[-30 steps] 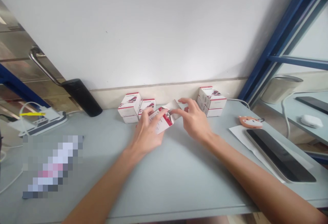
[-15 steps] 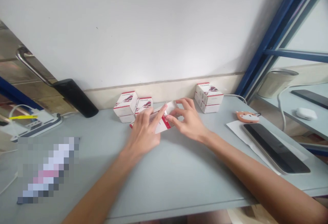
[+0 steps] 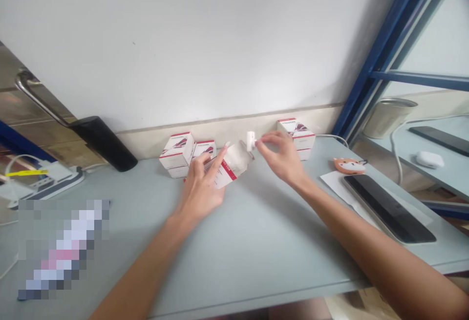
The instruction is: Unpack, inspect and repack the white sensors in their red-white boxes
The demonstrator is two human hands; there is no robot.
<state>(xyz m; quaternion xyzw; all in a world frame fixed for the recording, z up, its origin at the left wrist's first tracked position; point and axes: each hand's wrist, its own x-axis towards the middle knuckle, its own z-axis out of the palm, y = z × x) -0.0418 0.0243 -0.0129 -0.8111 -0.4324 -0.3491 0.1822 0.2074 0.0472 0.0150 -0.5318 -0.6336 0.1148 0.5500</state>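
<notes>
My left hand is closed around a white and red cardboard box that lies tilted on the table, its flap end open towards the right. Just right of that opening, my right hand pinches a small white piece between thumb and fingertips, held up apart from the box. What exactly the small piece is, I cannot make out. Behind my left hand stand several similar boxes, some stacked. Another stack of boxes is partly hidden behind my right hand.
A phone lies on white paper at the right, with an orange animal-faced case behind it. To the left are a black cylinder, a power strip and a pixelated item. A white wall rises behind the table.
My right hand has moved right, away from the box's open end, and now holds up the small white piece. My left hand stays on the box.
</notes>
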